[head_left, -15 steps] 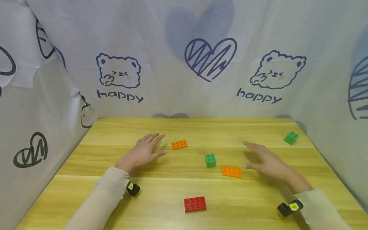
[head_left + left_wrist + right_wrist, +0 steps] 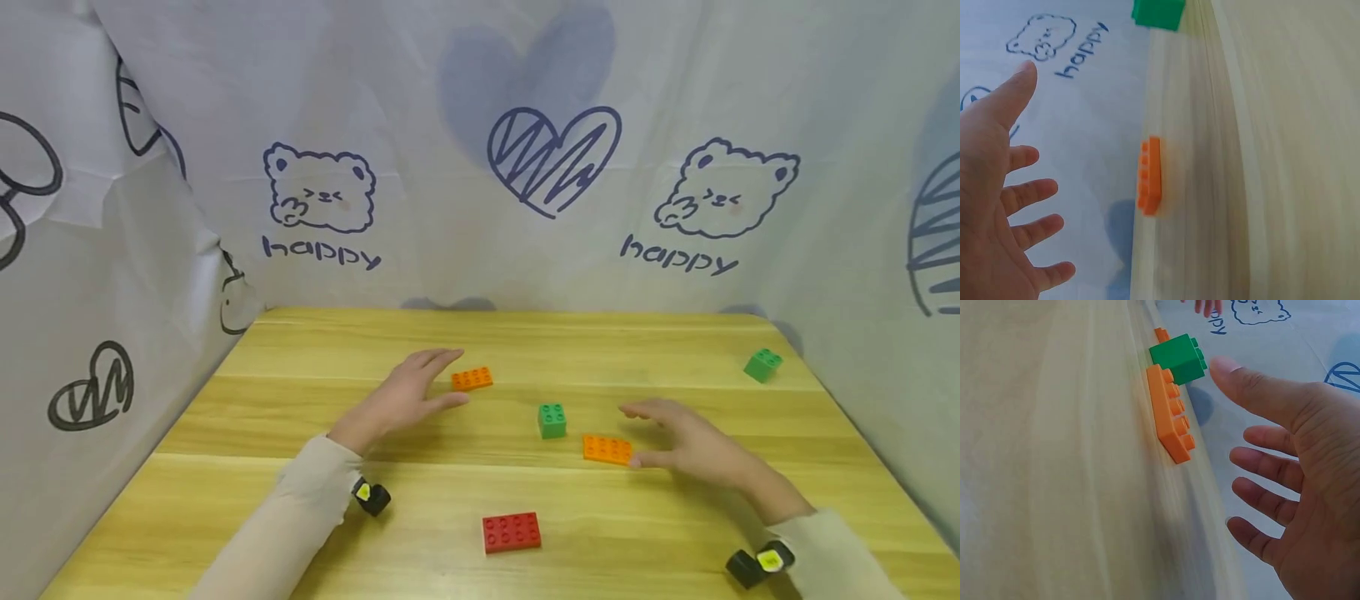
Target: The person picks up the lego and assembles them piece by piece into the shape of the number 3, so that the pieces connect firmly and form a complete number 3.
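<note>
In the head view my left hand [image 2: 401, 398] hovers over the table with thumb and fingers spread, just left of a thin orange brick [image 2: 472, 379]. The left wrist view shows that orange brick [image 2: 1150, 176] beyond the fingers, and nothing in the palm. My right hand [image 2: 693, 442] has its thumb tip at the right end of a second orange brick [image 2: 607, 450], fingers apart and holding nothing. Close behind that brick stands a square green brick [image 2: 552, 421]. In the right wrist view the nearer orange brick [image 2: 1169, 415] lies studs up beside the green one [image 2: 1179, 359].
A red brick [image 2: 512, 532] lies near the front of the wooden table [image 2: 420, 550]. Another green brick [image 2: 763, 365] sits at the far right. White cloth [image 2: 435, 250] with drawings hangs behind the table and along its sides.
My left hand has moved right, closer to the far orange brick. My right hand has come slightly left and down toward the nearer orange brick. The bricks stay put on the table.
</note>
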Tool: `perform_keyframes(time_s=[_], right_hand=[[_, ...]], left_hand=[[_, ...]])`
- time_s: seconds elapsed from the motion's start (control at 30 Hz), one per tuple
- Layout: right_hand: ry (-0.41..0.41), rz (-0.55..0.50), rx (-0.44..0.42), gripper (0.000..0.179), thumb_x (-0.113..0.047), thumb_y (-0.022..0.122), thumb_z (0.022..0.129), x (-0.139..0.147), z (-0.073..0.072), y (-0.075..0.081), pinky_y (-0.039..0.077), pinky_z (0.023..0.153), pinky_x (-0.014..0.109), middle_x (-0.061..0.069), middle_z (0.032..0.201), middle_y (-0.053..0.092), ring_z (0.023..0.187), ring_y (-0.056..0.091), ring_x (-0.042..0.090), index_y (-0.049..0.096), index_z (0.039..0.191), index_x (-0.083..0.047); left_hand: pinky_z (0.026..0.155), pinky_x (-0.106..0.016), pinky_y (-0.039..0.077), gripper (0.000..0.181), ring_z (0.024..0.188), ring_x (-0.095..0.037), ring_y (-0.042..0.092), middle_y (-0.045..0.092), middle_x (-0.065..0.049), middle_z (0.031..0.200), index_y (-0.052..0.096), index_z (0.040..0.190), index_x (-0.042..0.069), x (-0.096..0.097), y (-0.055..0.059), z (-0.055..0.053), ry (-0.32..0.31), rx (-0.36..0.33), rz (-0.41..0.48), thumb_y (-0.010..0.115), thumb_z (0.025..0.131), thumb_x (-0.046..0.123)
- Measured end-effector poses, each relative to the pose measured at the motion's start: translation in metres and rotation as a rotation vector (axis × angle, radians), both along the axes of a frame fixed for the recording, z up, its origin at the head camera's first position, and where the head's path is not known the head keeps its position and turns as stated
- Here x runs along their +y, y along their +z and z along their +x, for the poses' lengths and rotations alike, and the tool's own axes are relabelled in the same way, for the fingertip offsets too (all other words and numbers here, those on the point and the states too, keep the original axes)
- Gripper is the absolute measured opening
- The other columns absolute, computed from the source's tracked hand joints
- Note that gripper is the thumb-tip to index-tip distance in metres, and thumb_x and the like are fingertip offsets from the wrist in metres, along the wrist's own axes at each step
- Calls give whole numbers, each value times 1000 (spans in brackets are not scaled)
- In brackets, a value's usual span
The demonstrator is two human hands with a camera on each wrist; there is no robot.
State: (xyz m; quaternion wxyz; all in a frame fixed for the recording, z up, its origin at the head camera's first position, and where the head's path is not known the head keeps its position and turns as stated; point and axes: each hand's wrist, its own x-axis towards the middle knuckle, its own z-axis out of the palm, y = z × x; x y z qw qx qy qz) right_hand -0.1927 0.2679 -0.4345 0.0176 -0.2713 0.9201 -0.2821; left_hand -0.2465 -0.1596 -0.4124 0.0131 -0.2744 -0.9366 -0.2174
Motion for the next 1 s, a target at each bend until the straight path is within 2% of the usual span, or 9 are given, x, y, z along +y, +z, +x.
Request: perform_keyframes(time_s=[0.23, 0.5, 0.77, 1.0], right_hand=[[26, -2, -39, 67, -43, 78, 81, -4, 4, -6, 45, 95, 54, 8, 124, 61, 113, 57, 32, 57, 134, -7], [7, 25, -21, 59, -42, 78, 81, -7, 7, -10, 45, 96, 51, 3, 120, 62, 111, 57, 27, 62, 128, -8], [32, 48, 12, 50, -39, 77, 83, -7, 5, -16, 46, 94, 48, -1, 116, 63, 108, 58, 24, 65, 122, -10], [30, 85, 30, 40, -33, 78, 84, -7, 4, -18, 48, 92, 46, -3, 112, 63, 105, 59, 21, 67, 116, -13]], left_hand=[[110, -53, 29, 78, 138, -34, 35, 39, -13, 151, 36, 153, 22, 21, 1, 5, -30, -5, 48, 54, 90, 65], [111, -49, 29, 73, 137, -29, 37, 42, -6, 150, 38, 151, 21, 42, 2, 6, -78, -49, 86, 58, 92, 58], [110, -43, 32, 68, 132, -24, 45, 54, -3, 139, 42, 149, 18, 63, -4, 4, -163, -60, 86, 58, 94, 54], [107, -42, 36, 71, 130, -22, 47, 55, -1, 137, 42, 149, 19, 79, -12, 3, -194, -112, 87, 55, 93, 59]])
